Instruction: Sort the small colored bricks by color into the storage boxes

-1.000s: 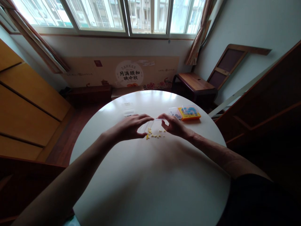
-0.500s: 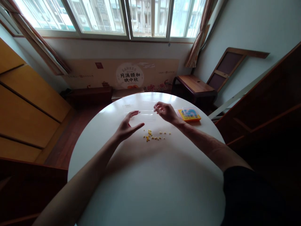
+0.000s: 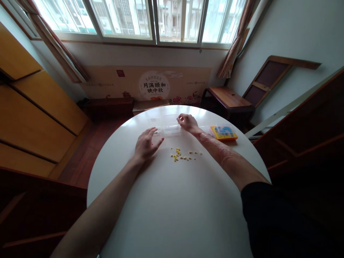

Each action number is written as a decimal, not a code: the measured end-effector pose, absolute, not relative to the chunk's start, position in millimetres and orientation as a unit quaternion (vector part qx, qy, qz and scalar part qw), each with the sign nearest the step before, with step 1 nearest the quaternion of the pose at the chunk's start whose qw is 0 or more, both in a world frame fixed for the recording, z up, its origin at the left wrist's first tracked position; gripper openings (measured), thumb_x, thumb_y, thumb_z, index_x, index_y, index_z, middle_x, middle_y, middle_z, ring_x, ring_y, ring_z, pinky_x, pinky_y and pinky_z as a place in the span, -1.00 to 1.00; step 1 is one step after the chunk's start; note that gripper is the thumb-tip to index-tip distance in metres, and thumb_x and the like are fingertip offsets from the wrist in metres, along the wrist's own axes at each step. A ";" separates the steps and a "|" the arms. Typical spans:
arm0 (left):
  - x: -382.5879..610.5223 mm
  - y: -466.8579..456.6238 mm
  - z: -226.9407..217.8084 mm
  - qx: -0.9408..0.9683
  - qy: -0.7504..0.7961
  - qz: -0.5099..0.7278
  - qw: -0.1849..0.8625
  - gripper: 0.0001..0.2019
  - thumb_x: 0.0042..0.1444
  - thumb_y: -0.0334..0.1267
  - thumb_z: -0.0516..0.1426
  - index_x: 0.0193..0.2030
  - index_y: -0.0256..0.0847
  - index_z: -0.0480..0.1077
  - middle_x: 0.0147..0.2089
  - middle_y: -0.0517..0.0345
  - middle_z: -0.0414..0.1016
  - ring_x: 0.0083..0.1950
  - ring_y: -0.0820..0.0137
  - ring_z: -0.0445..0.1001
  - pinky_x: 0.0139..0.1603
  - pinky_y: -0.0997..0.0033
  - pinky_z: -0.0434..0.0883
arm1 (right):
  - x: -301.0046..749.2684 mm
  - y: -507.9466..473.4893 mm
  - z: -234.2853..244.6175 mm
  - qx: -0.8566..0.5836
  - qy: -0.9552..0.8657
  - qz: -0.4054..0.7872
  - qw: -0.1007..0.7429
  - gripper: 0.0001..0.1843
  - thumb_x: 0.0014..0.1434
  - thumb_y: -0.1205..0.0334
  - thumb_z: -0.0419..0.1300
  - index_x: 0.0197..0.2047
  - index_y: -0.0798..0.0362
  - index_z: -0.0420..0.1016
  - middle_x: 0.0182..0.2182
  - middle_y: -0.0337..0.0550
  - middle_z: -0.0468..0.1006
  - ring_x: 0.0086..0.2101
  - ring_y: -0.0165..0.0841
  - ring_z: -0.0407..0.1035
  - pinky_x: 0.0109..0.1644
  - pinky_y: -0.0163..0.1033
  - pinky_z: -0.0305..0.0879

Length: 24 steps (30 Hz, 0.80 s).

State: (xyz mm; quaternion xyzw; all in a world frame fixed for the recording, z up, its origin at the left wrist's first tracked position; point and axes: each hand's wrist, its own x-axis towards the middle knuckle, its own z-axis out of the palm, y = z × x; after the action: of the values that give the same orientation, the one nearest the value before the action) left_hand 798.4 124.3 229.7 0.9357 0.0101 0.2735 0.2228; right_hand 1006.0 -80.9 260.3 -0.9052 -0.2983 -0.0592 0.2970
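My left hand (image 3: 146, 144) is over the left part of the white round table (image 3: 172, 208), fingers apart and thumb stretched to the right, holding nothing. Close beyond its fingers lies a clear plastic box (image 3: 171, 129), hard to see against the white top. My right hand (image 3: 187, 123) is at the right side of this box, its thumb and fingertips curled together in a pinch. What they hold, if anything, is too small to make out. Small yellow and pale pieces (image 3: 177, 153) lie scattered on the table between my forearms.
A yellow and blue case (image 3: 224, 132) with a clear lid lies on the table to the right, beyond my right forearm. A wooden chair (image 3: 228, 96) stands behind the table at right. Orange-brown cabinets (image 3: 40, 118) are at left, windows (image 3: 177, 19) ahead.
The view has shifted, so the room appears further right. My left hand has turned its back more upward and lowered toward the table. My right hand has moved slightly left over the box's edge.
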 end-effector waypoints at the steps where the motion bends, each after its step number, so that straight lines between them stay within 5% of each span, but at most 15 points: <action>1: 798.1 124.6 229.3 0.936 0.008 0.274 0.220 -0.46 0.37 0.08 0.23 0.35 -0.17 0.46 0.43 -0.17 0.49 0.41 -0.06 0.49 0.47 -0.18 0.40 | 1004.8 -78.8 259.8 -0.905 -0.298 -0.057 0.299 -0.75 0.51 0.07 0.22 -0.03 0.00 0.69 -0.16 -0.09 0.80 -0.17 -0.20 0.67 0.00 -0.20 0.47; 10: 797.2 125.8 226.9 0.939 0.001 0.275 0.207 -0.45 0.35 0.05 0.24 0.35 -0.20 0.44 0.41 -0.18 0.51 0.40 -0.06 0.50 0.46 -0.17 0.42 | 995.0 -109.4 267.6 -0.897 -0.332 -0.055 0.288 -0.57 0.43 0.11 0.26 0.29 0.03 0.51 -0.06 -0.10 0.80 -0.12 -0.17 0.67 0.07 -0.12 0.51; 15: 794.2 119.6 232.0 0.938 -0.005 0.278 0.209 -0.53 0.37 0.02 0.21 0.29 -0.19 0.48 0.39 -0.17 0.53 0.36 -0.07 0.53 0.40 -0.15 0.47 | 1013.3 -180.2 283.8 -0.890 -0.414 -0.055 0.182 -0.63 0.28 0.31 0.29 0.15 0.03 0.65 0.10 -0.01 0.74 0.12 -0.08 0.60 0.30 -0.02 0.46; 20: 794.1 114.3 234.9 0.935 -0.031 0.284 0.210 -0.60 0.38 -0.02 0.21 0.25 -0.14 0.50 0.34 -0.11 0.56 0.34 -0.05 0.53 0.39 -0.12 0.47 | 1029.4 -247.9 290.4 -0.865 -0.484 0.055 0.124 -0.19 0.19 -0.04 0.50 0.45 -0.03 0.50 0.38 0.07 0.53 0.36 0.06 0.41 0.48 0.13 0.33; 24: 792.9 115.5 236.2 0.933 -0.047 0.280 0.221 -0.62 0.38 -0.03 0.22 0.23 -0.14 0.51 0.32 -0.11 0.57 0.34 -0.05 0.53 0.40 -0.15 0.46 | 1027.9 -263.7 285.8 -0.856 -0.505 0.063 0.085 0.08 0.03 -0.15 0.61 0.52 0.04 0.42 0.39 0.16 0.52 0.41 0.15 0.33 0.56 0.17 0.21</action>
State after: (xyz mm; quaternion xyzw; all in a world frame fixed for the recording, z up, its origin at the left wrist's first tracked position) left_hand 792.9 115.5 236.2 0.9331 -0.0468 0.2802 0.2205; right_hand 1027.9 -263.7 285.8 -0.8564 -0.5053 0.0633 0.0847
